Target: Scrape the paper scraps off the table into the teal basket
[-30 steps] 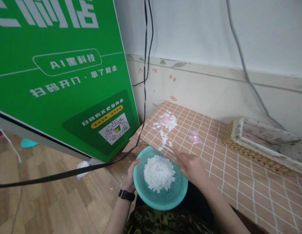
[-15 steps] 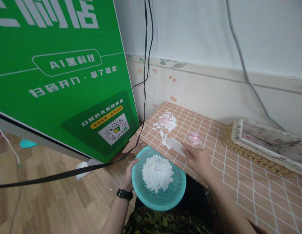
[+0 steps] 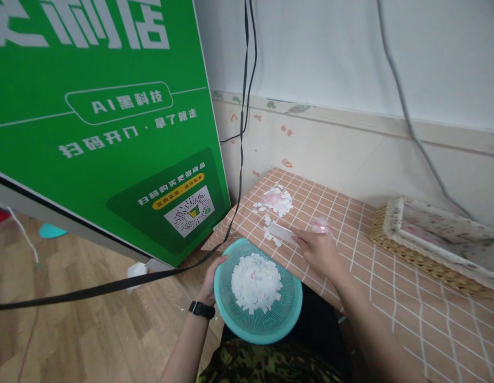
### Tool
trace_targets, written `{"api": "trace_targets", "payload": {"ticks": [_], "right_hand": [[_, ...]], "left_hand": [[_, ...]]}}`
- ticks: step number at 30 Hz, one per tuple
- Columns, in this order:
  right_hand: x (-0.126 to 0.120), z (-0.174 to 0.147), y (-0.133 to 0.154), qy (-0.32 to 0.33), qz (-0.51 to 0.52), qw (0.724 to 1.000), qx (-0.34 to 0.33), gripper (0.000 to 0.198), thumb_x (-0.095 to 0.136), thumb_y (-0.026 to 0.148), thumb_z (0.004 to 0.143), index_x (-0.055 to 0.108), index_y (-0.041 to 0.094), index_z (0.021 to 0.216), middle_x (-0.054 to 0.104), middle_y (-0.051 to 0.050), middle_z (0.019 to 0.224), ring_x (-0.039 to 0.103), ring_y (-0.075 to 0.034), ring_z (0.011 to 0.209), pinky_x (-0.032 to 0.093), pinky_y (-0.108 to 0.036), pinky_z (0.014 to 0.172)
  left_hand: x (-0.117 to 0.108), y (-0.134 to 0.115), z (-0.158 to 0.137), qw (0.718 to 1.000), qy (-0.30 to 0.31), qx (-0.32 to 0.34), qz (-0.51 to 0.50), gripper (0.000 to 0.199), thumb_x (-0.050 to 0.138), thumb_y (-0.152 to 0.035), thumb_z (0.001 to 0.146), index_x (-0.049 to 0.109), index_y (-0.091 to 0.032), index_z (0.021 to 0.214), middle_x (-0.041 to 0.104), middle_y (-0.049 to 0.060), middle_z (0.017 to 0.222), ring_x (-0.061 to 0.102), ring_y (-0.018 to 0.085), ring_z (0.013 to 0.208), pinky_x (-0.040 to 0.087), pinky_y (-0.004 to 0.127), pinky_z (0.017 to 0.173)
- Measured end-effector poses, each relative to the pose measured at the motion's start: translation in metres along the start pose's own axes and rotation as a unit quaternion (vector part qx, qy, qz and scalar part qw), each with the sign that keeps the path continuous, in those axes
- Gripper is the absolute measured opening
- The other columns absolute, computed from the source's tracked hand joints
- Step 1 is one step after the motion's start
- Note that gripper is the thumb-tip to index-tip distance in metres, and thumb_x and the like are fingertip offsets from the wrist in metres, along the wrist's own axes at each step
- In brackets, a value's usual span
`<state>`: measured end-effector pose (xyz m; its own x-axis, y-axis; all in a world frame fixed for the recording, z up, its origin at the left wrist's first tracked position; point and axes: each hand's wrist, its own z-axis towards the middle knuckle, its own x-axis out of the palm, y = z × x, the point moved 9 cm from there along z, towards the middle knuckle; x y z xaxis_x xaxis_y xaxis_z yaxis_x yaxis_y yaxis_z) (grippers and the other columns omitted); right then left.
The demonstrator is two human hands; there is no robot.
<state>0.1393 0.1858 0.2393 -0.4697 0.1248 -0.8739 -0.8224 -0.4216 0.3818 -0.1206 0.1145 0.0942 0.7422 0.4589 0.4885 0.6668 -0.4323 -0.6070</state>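
Observation:
My left hand [image 3: 211, 279] grips the left rim of a turquoise plastic colander [image 3: 284, 319], held against the table's front edge. Inside the colander lies a heap of small white paper pieces [image 3: 257, 282]. My right hand [image 3: 320, 252] is closed on the right end of a flat white card [image 3: 282, 233], which rests low over the tabletop. Loose white scraps [image 3: 275, 242] lie around the card's left end. Farther back on the cloth is a larger pile of white and pink paper bits [image 3: 275, 199]. Just behind my right hand sits a crumpled clear and pink plastic wrapper [image 3: 320, 225], partly hidden.
A checked brown cloth covers the table [image 3: 390, 298]. On its right stands a woven basket [image 3: 384, 223] with a fabric lining. A green printed cabinet [image 3: 123, 175] rises on the left, and a black strap [image 3: 191, 268] runs across in front of it.
The card in my right hand has moved slightly left and is turned flatter, now among the loose scraps. My left hand and the colander stay almost in place. The view has shifted a little.

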Motion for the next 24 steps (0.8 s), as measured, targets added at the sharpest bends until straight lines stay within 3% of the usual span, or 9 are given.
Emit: {"api": "trace_targets", "payload": {"ticks": [4,9,14,17,20,24], "right_hand": [[0.002,0.001,0.005,0.024,0.048,0.998,-0.023,0.029,0.045,0.023,0.087,0.067,0.021,0.106,0.071,-0.005,0.079,0.063,-0.015,0.060,0.044,-0.025,0.058],[0.004,-0.004,0.009,-0.003,0.068,0.997,-0.025,0.030,0.044,0.023,0.088,0.066,0.022,0.109,0.071,-0.006,0.089,0.065,-0.016,0.069,0.048,-0.026,0.063],[0.018,-0.025,0.041,0.028,0.036,0.996,-0.074,0.034,0.045,0.020,0.086,0.062,0.023,0.115,0.070,-0.007,0.095,0.066,-0.017,0.075,0.051,-0.027,0.067],[0.018,-0.034,0.053,0.037,0.068,0.992,-0.097,0.036,0.044,0.019,0.086,0.059,0.023,0.118,0.069,-0.006,0.098,0.066,-0.017,0.079,0.051,-0.029,0.069],[0.010,-0.027,0.035,0.005,0.084,0.995,-0.061,0.034,0.042,0.019,0.087,0.062,0.023,0.114,0.070,-0.005,0.096,0.066,-0.016,0.075,0.051,-0.027,0.067],[-0.002,-0.003,-0.005,-0.061,-0.008,0.998,-0.007,0.033,0.042,0.021,0.087,0.065,0.021,0.111,0.071,-0.005,0.087,0.065,-0.016,0.066,0.048,-0.027,0.062]], "left_hand": [[0.002,0.000,0.000,1.000,0.007,-0.014,-0.001,0.009,0.063,-0.021,0.069,0.065,-0.013,0.067,0.067,0.005,0.057,0.061,0.019,0.055,0.048,0.028,0.056],[0.004,0.003,-0.001,1.000,0.007,-0.024,-0.001,0.010,0.063,-0.022,0.070,0.064,-0.014,0.065,0.067,0.005,0.057,0.062,0.020,0.057,0.048,0.027,0.055],[0.006,0.006,-0.002,0.999,0.011,-0.034,-0.002,0.012,0.061,-0.022,0.072,0.065,-0.013,0.067,0.068,0.007,0.059,0.061,0.019,0.053,0.048,0.028,0.054],[0.005,0.006,-0.001,0.999,0.010,-0.034,-0.004,0.012,0.061,-0.023,0.072,0.064,-0.012,0.066,0.067,0.008,0.058,0.061,0.019,0.053,0.048,0.028,0.054],[0.005,0.006,-0.001,0.999,0.011,-0.033,-0.004,0.012,0.062,-0.023,0.071,0.064,-0.013,0.066,0.068,0.007,0.058,0.063,0.020,0.057,0.049,0.028,0.055],[0.005,0.006,-0.001,0.999,0.015,-0.031,-0.001,0.010,0.063,-0.024,0.070,0.065,-0.014,0.067,0.068,0.006,0.058,0.065,0.023,0.063,0.050,0.029,0.056]]}}
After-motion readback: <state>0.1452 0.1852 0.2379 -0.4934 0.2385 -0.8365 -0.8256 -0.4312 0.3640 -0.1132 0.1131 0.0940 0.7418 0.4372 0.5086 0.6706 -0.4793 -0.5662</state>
